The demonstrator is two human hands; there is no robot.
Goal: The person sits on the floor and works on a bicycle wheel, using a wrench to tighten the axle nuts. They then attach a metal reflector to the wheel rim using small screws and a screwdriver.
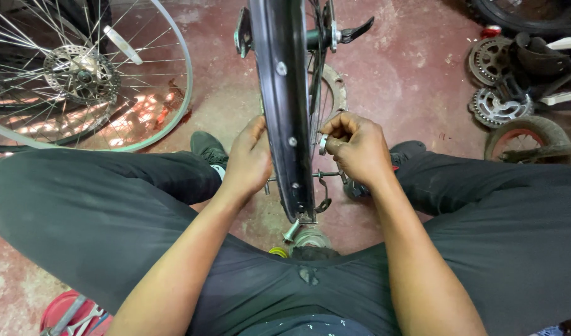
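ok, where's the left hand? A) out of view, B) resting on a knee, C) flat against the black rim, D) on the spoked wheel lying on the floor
C: the left hand presses flat against the side of the black rim, opposite the right hand, which pinches a small metal part.

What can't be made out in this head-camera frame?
- Left hand: fingertips hidden behind the black wheel rim.
- Small metal part at the right hand: mostly covered by fingers, kind unclear.
- Red item: cut off by bottom edge.
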